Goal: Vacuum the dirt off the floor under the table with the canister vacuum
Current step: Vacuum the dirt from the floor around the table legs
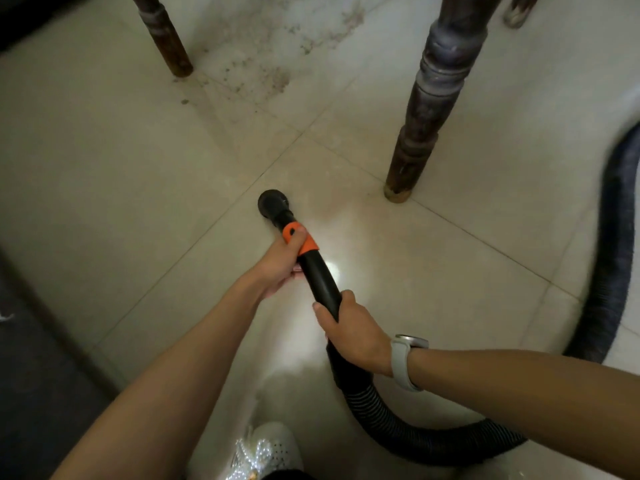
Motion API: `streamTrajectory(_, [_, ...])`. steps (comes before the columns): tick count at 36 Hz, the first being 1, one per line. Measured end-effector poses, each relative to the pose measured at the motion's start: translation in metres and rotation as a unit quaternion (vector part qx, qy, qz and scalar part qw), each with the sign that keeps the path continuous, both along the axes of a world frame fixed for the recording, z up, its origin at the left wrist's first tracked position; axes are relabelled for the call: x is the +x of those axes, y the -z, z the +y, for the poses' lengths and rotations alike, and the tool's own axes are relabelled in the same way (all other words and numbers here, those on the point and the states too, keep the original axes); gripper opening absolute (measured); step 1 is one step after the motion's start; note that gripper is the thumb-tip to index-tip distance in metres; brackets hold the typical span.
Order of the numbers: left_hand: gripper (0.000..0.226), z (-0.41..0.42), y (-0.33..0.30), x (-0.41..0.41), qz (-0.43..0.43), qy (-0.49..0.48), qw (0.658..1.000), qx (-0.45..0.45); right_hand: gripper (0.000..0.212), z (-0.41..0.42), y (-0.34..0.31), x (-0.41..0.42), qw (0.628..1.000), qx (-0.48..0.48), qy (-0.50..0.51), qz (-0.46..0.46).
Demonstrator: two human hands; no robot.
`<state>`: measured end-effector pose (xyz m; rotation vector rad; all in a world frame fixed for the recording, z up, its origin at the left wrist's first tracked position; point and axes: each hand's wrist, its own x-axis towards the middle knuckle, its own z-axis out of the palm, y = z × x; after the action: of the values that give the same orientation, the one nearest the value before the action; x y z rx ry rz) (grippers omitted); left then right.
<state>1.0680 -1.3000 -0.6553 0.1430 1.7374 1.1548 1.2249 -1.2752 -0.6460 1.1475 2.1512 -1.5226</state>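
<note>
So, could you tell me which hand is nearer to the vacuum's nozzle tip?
Left. The left hand grips the orange collar just behind the nozzle tip; the right hand holds the wand further back, where the hose begins.

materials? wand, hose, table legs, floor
Wand: likely hard plastic, smooth matte black with an orange collar.
Hose: ribbed, bends freely, probably flexible plastic.
Table legs: seemingly turned wood, dark worn finish, scuffed feet.
Floor: glossy beige tile, grout lines and glare.
</note>
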Motion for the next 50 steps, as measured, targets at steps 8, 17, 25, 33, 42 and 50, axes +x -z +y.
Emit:
streamTrajectory(8, [0.041, 0.052, -0.006, 0.033, 0.015, 0.111, 0.994, 0.017, 0.037, 0.008, -0.002, 0.021, 0.986, 0.035, 0.164, 0.004])
streamTrajectory(17, [0.036, 0.081, -0.006, 0.046, -0.020, 0.191, 0.981, 0.013, 0.041, 0.018, -0.006, 0.028, 0.974, 0.027, 0.226, -0.011])
streamTrajectory(25, [0.039, 0.088, -0.012, 0.043, -0.044, 0.197, 0.979, 0.004, 0.043, 0.025, -0.009, 0.022, 0.974, 0.007, 0.227, -0.019])
streamTrajectory(33, [0.038, 0.051, -0.003, 0.055, -0.064, 0.223, 0.973, 0.013, 0.035, -0.005, -0.014, 0.043, 0.983, -0.015, 0.175, -0.046])
streamTrajectory(42, [0.033, 0.064, -0.010, 0.067, -0.031, 0.249, 0.968, 0.003, 0.044, 0.000, -0.016, 0.050, 0.976, -0.008, 0.214, -0.045])
streamTrajectory(50, [0.031, 0.057, -0.006, 0.066, -0.019, 0.204, 0.979, 0.004, 0.047, 0.001, -0.012, 0.046, 0.984, -0.027, 0.174, -0.027])
